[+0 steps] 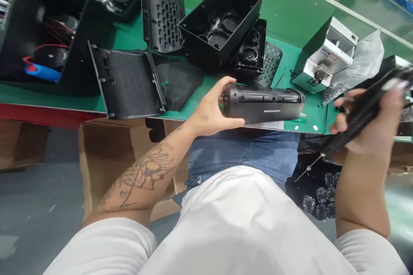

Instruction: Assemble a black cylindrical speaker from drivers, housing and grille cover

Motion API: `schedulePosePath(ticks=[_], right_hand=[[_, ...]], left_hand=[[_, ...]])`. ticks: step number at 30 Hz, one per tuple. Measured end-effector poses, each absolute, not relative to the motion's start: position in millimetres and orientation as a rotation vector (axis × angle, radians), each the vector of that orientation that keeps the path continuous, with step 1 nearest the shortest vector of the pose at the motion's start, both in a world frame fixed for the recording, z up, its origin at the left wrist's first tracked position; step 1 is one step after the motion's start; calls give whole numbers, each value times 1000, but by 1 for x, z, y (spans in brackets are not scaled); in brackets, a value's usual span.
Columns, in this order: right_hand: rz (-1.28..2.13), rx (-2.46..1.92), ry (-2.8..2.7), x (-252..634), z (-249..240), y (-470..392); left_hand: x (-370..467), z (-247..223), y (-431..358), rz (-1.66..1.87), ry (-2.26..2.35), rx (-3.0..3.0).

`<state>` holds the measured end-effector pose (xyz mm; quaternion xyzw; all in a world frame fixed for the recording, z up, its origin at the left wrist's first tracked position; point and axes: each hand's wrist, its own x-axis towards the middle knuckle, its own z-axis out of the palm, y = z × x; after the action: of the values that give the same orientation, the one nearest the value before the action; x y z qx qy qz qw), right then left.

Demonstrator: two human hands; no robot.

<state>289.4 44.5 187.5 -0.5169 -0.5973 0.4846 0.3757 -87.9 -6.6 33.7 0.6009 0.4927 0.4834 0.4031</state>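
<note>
My left hand [213, 109] grips the left end of a long black speaker [269, 111] marked MERKURY, thumb and fingers spread around it. The speaker lies at the front edge of the green table, with a row of fastening points along its upper side. At the right, my right hand [371, 122] is wrapped round a black electric screwdriver [355, 120], slightly blurred. The tool's thin metal bit points down and to the left, off the table edge and apart from the speaker.
Black housings [222, 21], a perforated grille [164, 17] and a curved panel [129, 81] cover the green table [180, 114]. A silver screw feeder [325, 56] stands right, beside a plastic bag [364, 60]. Far left is a box with red wires [58, 30]. Cardboard boxes [106, 159] sit below.
</note>
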Motion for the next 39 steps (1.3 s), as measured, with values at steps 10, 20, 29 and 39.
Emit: schedulePosePath(ticks=[10,20,29,39], right_hand=[[1757,-1151,-1474,286,91,4],[1624,-1044,-1878,280,94,4],[1632,-1207,-1737,283,98,-7],[1709,-1232,-1652,279,110,-18]], left_hand=[[-104,51,-89,1075,1194,976],[-108,52,-111,969,1255,814],[-107,53,-112,957,1175,832],[-117,39,-121,969,1301,1133]])
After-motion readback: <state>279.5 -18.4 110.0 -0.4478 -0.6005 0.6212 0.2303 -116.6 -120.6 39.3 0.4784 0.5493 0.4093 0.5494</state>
